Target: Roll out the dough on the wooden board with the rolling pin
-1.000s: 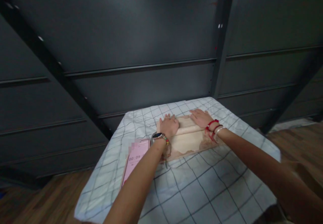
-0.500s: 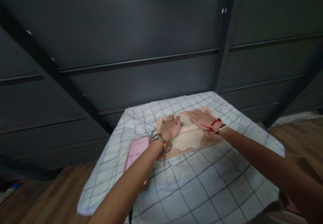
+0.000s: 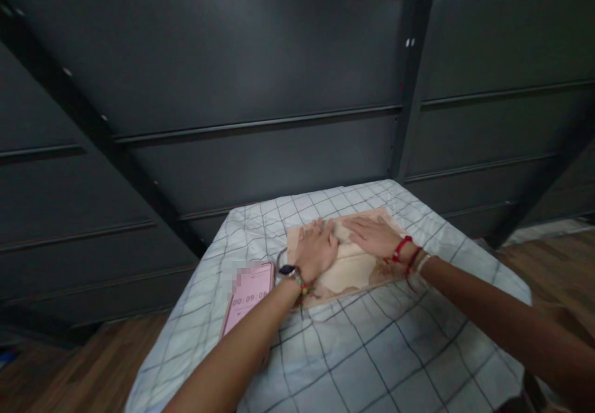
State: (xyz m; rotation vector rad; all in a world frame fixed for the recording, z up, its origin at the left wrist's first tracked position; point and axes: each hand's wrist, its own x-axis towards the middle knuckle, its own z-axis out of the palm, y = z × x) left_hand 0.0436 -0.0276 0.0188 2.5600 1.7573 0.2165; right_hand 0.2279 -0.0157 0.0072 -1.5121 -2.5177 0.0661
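A tan and cream sheet with brown patches (image 3: 356, 273) lies on the white checked cloth; whether it is paper or a bag I cannot tell. My left hand (image 3: 317, 248) rests on its left part, palm down, fingers stretched away from me. On the upper right part lies my right hand (image 3: 374, 234), flat, with its fingers pointing left. Neither hand grips anything. Bead bracelets and a dark wristband circle my left wrist, red and white bands my right. Beside my left forearm is a pink phone (image 3: 248, 298) showing a running timer.
The checked cloth (image 3: 367, 351) covers a small table. Right behind it stands a wall of dark grey metal panels (image 3: 260, 47) with ribs and posts. Wooden flooring (image 3: 558, 270) shows on both sides. A thin grey loop (image 3: 280, 258) lies between phone and sheet.
My left hand has flattened, its fingers now stretched out rather than curled. My right hand remains flat on the sheet. The whole view has shifted slightly, with the table lower in the picture.
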